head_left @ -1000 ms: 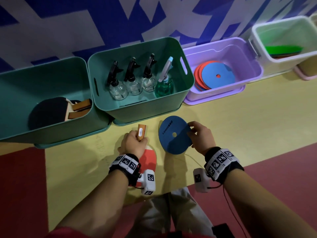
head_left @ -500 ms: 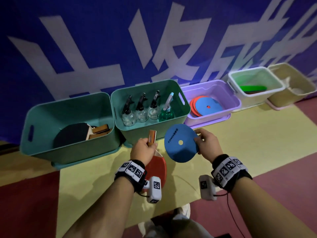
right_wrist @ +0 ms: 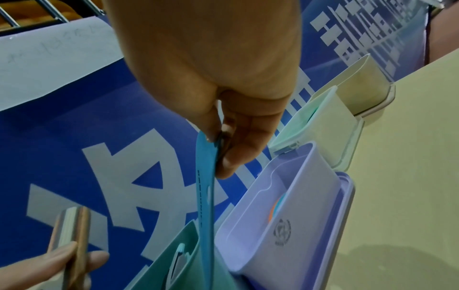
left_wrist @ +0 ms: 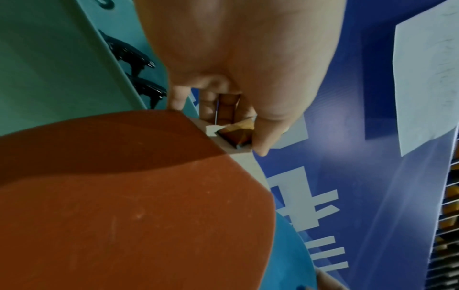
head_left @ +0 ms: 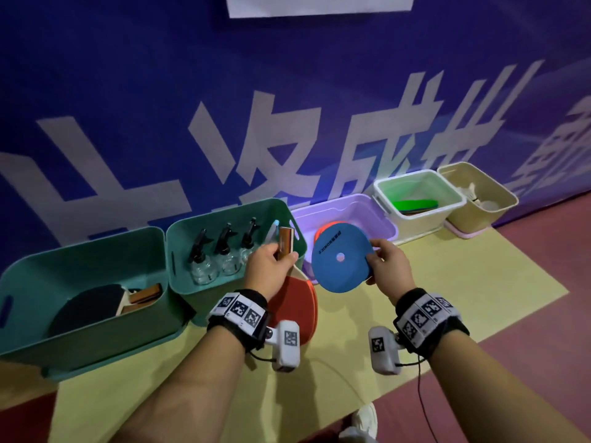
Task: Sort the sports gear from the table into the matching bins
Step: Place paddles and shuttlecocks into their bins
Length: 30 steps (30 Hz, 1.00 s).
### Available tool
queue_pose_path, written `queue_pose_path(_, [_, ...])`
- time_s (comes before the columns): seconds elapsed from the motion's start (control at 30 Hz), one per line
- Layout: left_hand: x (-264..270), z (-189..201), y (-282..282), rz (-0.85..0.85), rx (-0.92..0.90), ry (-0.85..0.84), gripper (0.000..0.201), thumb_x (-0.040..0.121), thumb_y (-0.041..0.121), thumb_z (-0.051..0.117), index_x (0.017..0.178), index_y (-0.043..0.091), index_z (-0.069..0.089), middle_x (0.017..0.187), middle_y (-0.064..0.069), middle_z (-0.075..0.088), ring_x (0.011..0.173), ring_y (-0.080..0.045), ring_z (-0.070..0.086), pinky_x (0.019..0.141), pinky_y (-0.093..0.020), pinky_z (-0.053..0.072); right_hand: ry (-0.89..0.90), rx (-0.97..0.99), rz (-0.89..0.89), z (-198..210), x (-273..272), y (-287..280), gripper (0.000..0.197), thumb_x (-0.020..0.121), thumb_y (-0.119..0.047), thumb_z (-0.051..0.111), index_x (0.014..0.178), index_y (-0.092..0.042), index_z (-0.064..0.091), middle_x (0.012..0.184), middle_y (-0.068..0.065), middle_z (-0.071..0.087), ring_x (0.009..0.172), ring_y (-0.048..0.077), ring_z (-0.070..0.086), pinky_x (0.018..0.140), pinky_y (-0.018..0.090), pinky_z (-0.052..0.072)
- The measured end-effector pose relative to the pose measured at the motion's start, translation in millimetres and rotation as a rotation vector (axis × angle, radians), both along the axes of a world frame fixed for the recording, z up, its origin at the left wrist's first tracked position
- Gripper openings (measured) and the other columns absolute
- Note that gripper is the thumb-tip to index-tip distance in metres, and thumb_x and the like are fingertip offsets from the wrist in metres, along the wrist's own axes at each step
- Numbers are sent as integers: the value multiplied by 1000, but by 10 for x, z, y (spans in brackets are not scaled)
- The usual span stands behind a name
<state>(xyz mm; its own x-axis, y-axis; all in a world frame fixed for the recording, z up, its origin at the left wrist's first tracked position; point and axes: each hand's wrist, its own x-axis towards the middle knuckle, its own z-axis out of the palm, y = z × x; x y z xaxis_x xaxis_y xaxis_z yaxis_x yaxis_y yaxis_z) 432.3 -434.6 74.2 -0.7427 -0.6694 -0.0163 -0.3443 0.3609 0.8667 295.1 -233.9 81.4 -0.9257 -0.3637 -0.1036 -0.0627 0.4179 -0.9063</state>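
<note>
My left hand (head_left: 270, 268) grips the wooden handle of a red table tennis paddle (head_left: 295, 305), blade hanging down toward my wrist; the left wrist view shows the red blade (left_wrist: 129, 196) large. My right hand (head_left: 383, 266) pinches the edge of a blue disc (head_left: 339, 263) with a centre hole, seen edge-on as the blue disc (right_wrist: 206, 196) in the right wrist view. Both are held in the air in front of the bins. The left teal bin (head_left: 80, 251) holds black paddles. The purple bin (head_left: 377, 215) holds red and blue discs, partly hidden behind the held disc.
A middle teal bin (head_left: 224, 215) holds several spray bottles. Further right stand a white bin (head_left: 425, 206) with green discs and a beige bin (head_left: 479, 193). All line a blue banner wall on a yellow and red floor. My shoe (head_left: 361, 423) shows at the bottom.
Both hands have lifted the paddle and the blue disc off the floor and raised them in front of the bins. The head view has tilted up and back.
</note>
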Motion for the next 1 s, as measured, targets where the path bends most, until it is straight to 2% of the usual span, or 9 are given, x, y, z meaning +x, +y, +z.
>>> queue_pose_path(0.13, [-470, 80, 227, 6, 5, 34, 20, 84, 28, 70, 73, 13, 64, 68, -3, 62, 63, -18, 55, 62, -31, 45, 1, -37, -4, 21, -570, 132, 29, 91, 3, 44, 110, -12, 59, 80, 8, 63, 54, 26, 57, 47, 33, 51])
queue_pose_path(0.27, [-1028, 65, 436, 20, 10, -15, 29, 84, 26, 70, 61, 19, 53, 57, 6, 51, 55, -14, 47, 56, -28, 37, -38, -65, 16, -30, -1214, 228, 33, 89, 7, 41, 111, -12, 56, 74, 8, 58, 52, 27, 56, 51, 40, 53])
queue_pose_path(0.4, [-1409, -60, 544, 85, -40, -105, 29, 81, 32, 70, 61, 19, 53, 57, 4, 53, 60, -22, 53, 63, -35, 47, -89, -43, 76, -194, -1786, 218, 35, 90, 6, 39, 113, -16, 52, 77, 7, 57, 52, 28, 55, 54, 44, 55])
queue_pose_path(0.5, [-1552, -166, 609, 157, -49, -165, 31, 76, 41, 68, 61, 17, 54, 57, 2, 53, 59, -25, 55, 63, -39, 51, -113, -15, 139, -372, -2140, 130, 37, 88, 7, 38, 116, -10, 56, 77, 11, 60, 49, 28, 58, 46, 36, 53])
queue_pose_path(0.57, [-1582, -209, 632, 196, -47, -193, 31, 75, 42, 67, 63, 15, 56, 60, -1, 56, 61, -26, 58, 64, -40, 52, -117, 16, 182, -481, -2284, 35, 38, 86, 7, 40, 115, -11, 58, 83, 16, 64, 52, 29, 63, 45, 35, 55])
queue_pose_path(0.7, [-1603, -276, 672, 266, -32, -268, 31, 77, 41, 68, 67, 12, 60, 63, -4, 61, 64, -26, 61, 65, -40, 53, -169, 66, 269, -682, -2403, -168, 37, 84, 6, 43, 109, -16, 59, 78, 14, 65, 61, 34, 67, 56, 51, 59])
queue_pose_path(0.77, [-1600, -322, 679, 294, -12, -303, 32, 75, 44, 66, 68, 14, 61, 62, -2, 62, 64, -26, 62, 64, -40, 54, -172, 87, 326, -767, -2413, -237, 39, 82, 8, 46, 112, -13, 58, 75, 14, 64, 66, 35, 67, 59, 49, 59])
queue_pose_path(0.87, [-1591, -337, 692, 327, 0, -329, 29, 76, 43, 66, 70, 15, 62, 65, -2, 63, 65, -25, 62, 65, -39, 53, -194, 115, 386, -887, -2412, -322, 39, 83, 7, 46, 115, -14, 58, 81, 11, 62, 75, 36, 67, 48, 35, 57])
queue_pose_path(1.0, [-1525, -358, 725, 369, 24, -371, 25, 79, 43, 66, 74, 18, 64, 68, 1, 66, 64, -22, 63, 65, -36, 53, -279, 124, 420, -1063, -2404, -452, 41, 88, 4, 45, 122, -15, 57, 91, 12, 60, 79, 37, 67, 51, 39, 59])
